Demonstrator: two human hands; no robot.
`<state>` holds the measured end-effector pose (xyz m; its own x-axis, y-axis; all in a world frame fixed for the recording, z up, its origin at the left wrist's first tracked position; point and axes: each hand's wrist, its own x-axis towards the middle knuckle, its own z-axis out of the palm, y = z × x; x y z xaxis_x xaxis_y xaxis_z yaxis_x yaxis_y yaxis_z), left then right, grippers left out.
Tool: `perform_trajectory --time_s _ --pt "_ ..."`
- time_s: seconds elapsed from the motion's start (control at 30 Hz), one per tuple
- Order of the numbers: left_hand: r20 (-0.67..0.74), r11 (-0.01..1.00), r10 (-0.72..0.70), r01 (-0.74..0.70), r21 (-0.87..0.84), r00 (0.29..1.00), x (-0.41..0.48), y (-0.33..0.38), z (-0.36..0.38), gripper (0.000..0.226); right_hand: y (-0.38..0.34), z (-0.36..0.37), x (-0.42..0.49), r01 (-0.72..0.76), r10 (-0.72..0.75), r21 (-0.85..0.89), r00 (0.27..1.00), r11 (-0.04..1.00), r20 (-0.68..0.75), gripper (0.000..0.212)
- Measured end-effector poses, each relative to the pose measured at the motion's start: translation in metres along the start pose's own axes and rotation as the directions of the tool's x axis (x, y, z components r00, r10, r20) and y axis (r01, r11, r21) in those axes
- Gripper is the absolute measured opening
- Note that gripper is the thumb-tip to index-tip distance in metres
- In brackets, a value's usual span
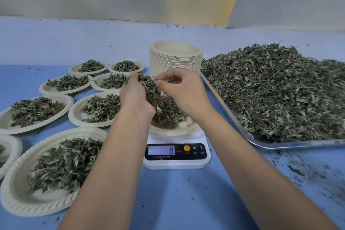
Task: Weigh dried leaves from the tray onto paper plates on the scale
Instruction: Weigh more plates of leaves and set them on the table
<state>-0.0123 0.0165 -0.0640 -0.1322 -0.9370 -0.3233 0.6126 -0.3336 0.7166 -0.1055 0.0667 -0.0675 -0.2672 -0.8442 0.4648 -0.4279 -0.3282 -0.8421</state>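
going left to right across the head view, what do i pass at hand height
filled paper plates → left hand gripping a handful of leaves → right hand pinching at that handful → metal tray heaped with dried leaves

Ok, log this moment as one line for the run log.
step: filling plate on scale | left hand: holds leaf clump above plate | right hand: pinches at leaf clump | display: 8
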Motion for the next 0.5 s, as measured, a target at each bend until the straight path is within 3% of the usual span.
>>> perform_trajectory --time_s 0.13,0.27,0.5 --pt "-0.01 0.999 0.031 -0.031 -0.037 0.999 -0.002 0.0024 -0.0009 0.038 0.0029 -0.0041 0.0027 -0.032 0.032 0.022 0.999 0.999 -0.022 0.008" --pt "-0.011 1.0 0.023 -0.023 0.017 1.0 -0.0057 -0.0048 0.0061 0.034 0.0033 -0.0007 -0.0006 -0.033 0.034 -0.025 0.998 0.999 0.051 0.018" --pt "-0.027 1.0 0.01 -0.01 0.013 1.0 -0.0057 -0.0029 0.0045 0.035 0.0035 -0.0008 0.0004 -0.043 0.042 -0.056 0.999 0.997 -0.018 0.008"
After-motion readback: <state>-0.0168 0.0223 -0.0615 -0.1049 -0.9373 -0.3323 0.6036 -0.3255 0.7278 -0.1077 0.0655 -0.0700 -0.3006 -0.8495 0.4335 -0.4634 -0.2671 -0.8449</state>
